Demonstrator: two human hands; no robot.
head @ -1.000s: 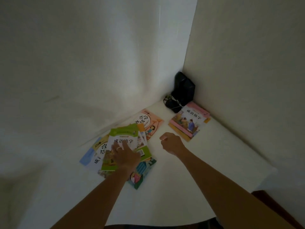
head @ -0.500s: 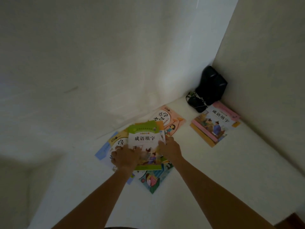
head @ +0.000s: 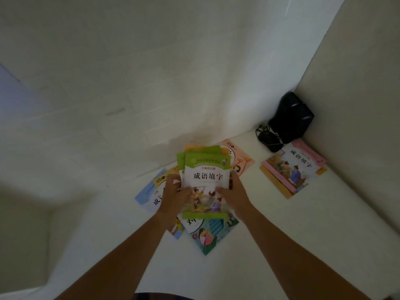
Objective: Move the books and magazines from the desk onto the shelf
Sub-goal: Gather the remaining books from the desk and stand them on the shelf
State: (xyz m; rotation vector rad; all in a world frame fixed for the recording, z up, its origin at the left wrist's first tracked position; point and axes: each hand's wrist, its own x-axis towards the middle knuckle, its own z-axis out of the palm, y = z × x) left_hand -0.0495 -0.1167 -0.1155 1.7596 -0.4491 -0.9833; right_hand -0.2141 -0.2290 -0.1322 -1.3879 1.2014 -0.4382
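A small stack of green-topped books (head: 205, 174) is lifted off the white desk (head: 270, 234), held from both sides. My left hand (head: 174, 197) grips its left edge and my right hand (head: 234, 194) grips its right edge. Under them lie more books: a teal-covered book (head: 208, 237), a blue-edged book (head: 149, 193) to the left, and a peach-coloured book (head: 240, 161) behind. A separate pile topped by a pink book (head: 293, 167) lies at the right near the corner.
A black bag or case (head: 291, 120) with a tangle of black cord (head: 267, 138) stands in the back right corner. White walls close the desk at the back and right. The desk's front edge runs lower right.
My right hand came over from the open desk to the green books. Both hands gathered them into a stack and raised it off the pile. The view shifted left.
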